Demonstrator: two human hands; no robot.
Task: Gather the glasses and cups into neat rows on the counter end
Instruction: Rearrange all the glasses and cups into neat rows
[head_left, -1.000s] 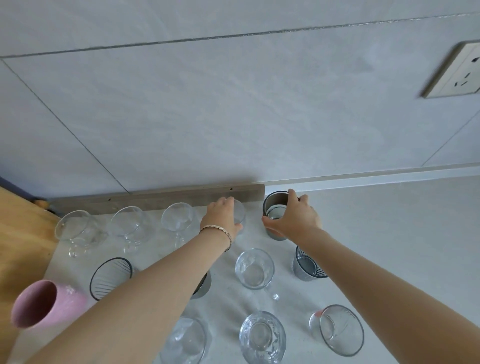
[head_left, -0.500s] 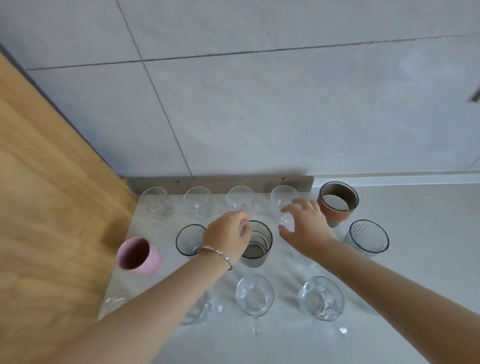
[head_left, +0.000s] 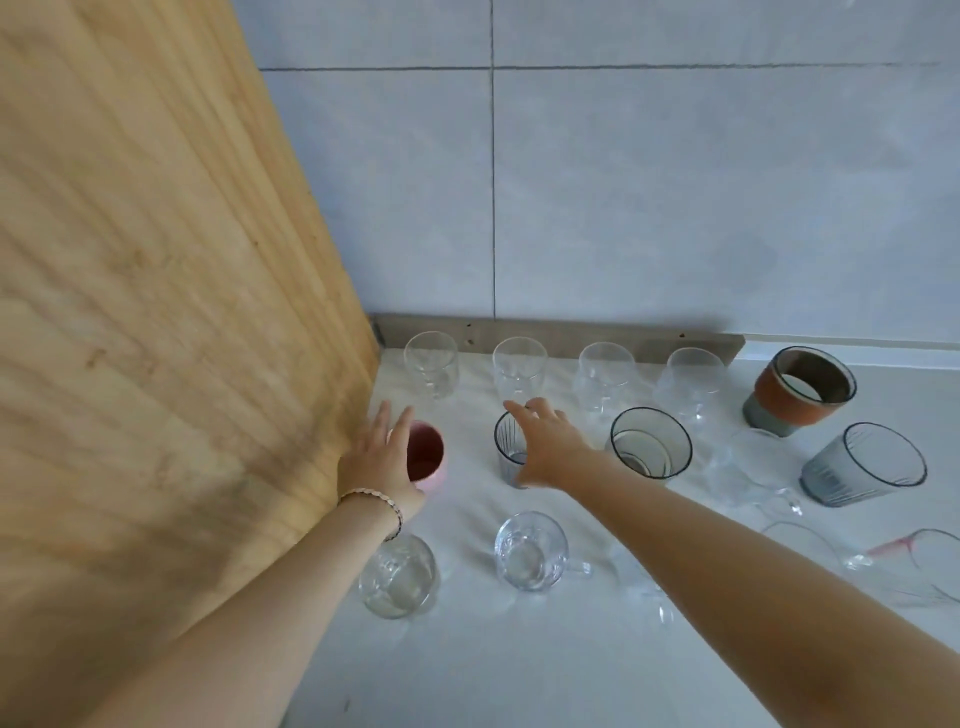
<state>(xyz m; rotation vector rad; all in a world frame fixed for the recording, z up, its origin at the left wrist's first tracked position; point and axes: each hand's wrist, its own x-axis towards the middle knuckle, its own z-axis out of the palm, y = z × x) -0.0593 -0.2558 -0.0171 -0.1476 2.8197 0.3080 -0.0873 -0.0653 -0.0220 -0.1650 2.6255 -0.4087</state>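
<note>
Left side is taken up by a wooden panel (head_left: 156, 312), pale, with the grain plainly marked and shade cast low on it. Behind, a wall (head_left: 675, 208) is faced with large grey-blue tiles, divided by thin dark joints. Along its foot a grey-brown strip (head_left: 563, 338) is fixed; two small dark spots are noted on it.
</note>
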